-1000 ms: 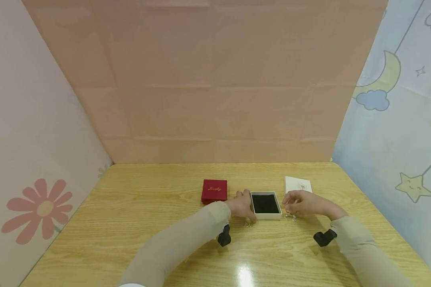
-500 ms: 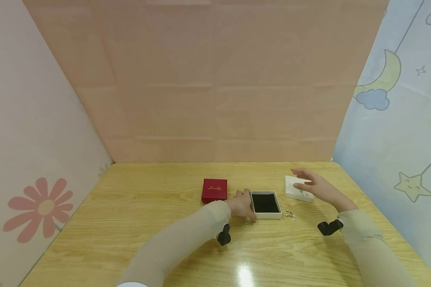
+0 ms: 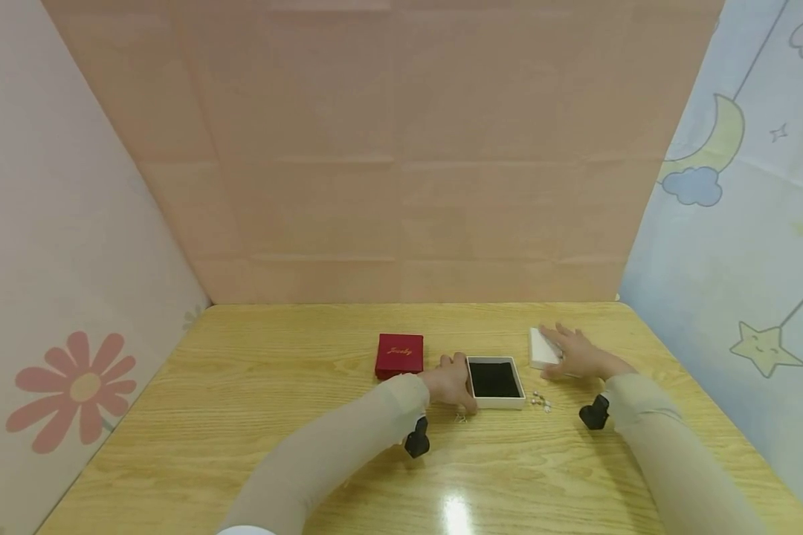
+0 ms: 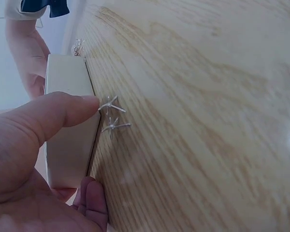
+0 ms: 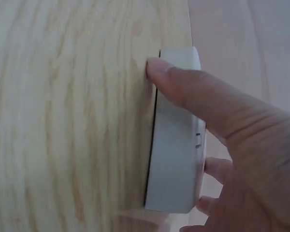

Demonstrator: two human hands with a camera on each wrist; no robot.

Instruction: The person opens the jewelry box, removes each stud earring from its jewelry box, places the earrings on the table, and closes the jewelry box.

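At the middle of the table, an open white box (image 3: pixel 500 403) holds a black pad (image 3: pixel 495 379). My left hand (image 3: pixel 450 383) grips its left side; in the left wrist view the thumb lies along the near wall (image 4: pixel 70 145) and the fingertips touch the wood. Two small silvery spiky pieces (image 4: pixel 112 126) lie beside that thumb. Farther right, my right hand (image 3: pixel 573 354) holds a white lid (image 3: pixel 540 351). The right wrist view shows my thumb on the near side of the lid (image 5: pixel 171 150), with the other fingers beyond it, partly hidden.
A red box (image 3: pixel 400 352) with gold lettering stands left of my left hand. Several small pale and gold jewelry pieces (image 3: pixel 540 401) lie right of the white box. A pink backdrop (image 3: pixel 401 186) rises behind the wooden table (image 3: pixel 294 342).
My right hand has left the small jewelry pieces, lifted over the white lid, then come down and taken hold of it. The left hand has stayed at the box.
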